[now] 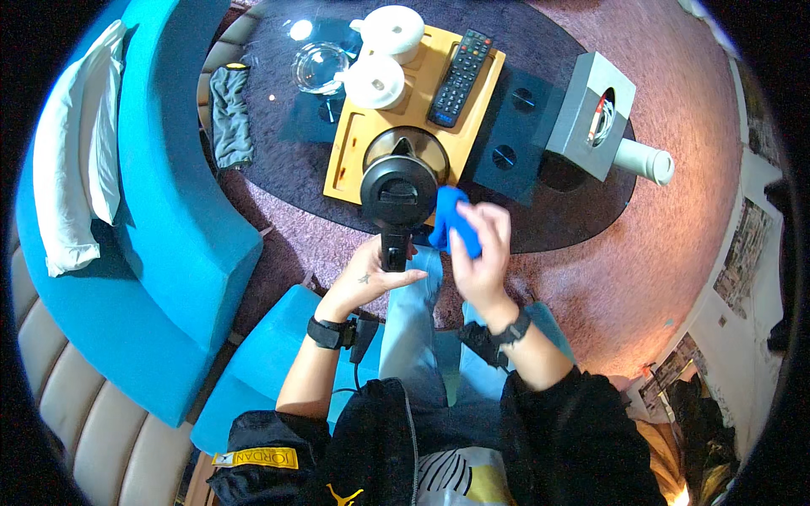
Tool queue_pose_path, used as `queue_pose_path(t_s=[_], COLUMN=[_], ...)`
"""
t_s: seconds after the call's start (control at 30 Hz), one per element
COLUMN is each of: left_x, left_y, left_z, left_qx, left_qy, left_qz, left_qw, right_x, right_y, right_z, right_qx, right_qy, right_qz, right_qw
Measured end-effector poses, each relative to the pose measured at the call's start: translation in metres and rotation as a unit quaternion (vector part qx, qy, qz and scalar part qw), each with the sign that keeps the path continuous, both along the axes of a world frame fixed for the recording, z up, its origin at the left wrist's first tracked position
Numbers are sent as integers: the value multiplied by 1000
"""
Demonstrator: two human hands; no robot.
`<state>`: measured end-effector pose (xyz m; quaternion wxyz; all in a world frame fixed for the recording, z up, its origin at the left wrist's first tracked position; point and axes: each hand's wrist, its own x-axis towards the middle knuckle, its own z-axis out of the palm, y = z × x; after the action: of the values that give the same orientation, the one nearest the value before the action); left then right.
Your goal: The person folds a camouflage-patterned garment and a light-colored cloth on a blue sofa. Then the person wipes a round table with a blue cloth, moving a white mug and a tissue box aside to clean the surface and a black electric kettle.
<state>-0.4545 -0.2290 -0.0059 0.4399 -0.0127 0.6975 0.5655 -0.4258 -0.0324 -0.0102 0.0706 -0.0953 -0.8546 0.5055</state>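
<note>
My left hand (370, 272) grips the black handle of an electric kettle (400, 193), its thumb lying across toward my right. The kettle's black lid faces up, and its spout points away from me over a wooden tea tray (348, 155). Just right of the kettle, my right hand (486, 259) holds a bunched blue cloth (457, 221) close against the kettle's side. Whether the cloth touches the kettle is hard to tell, since the hand is slightly blurred. On the tray lie a black remote control (462, 79) and two white lidded pots (374, 82).
The dark oval glass table (285, 171) also bears a clear glass bowl (319, 68), a grey folded cloth item (231, 117), a grey tissue box (585, 117) with a white cable inside, and a white cylinder (642, 161). A blue sofa (171, 190) with a white pillow (76, 145) curves along the left.
</note>
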Motion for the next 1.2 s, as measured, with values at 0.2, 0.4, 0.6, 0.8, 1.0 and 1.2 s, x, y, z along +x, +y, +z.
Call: queue_pose_path(t_s=[0.2, 0.4, 0.6, 0.8, 1.0, 1.2], left_x=[-3, -8, 1, 0, 5, 7], left_y=[-1, 9, 3, 5, -1, 0], left_z=[-1, 0, -4, -8, -13, -13], left_qx=[96, 58, 95, 92, 74, 95], left_qy=[-40, -11, 19, 14, -10, -11], left_qz=[55, 11, 88, 51, 67, 73], left_qw=[993, 998, 991, 994, 995, 993], right_x=[-14, -48, -17, -75, -32, -73], right_y=[-34, -31, -47, -41, -40, -56], right_z=[22, 29, 33, 36, 42, 40], right_qx=[78, 141, 171, 184, 140, 185], right_qy=[48, 39, 50, 42, 13, 47], right_qz=[211, 92, 212, 136, 173, 213], right_qw=[973, 985, 961, 973, 975, 958])
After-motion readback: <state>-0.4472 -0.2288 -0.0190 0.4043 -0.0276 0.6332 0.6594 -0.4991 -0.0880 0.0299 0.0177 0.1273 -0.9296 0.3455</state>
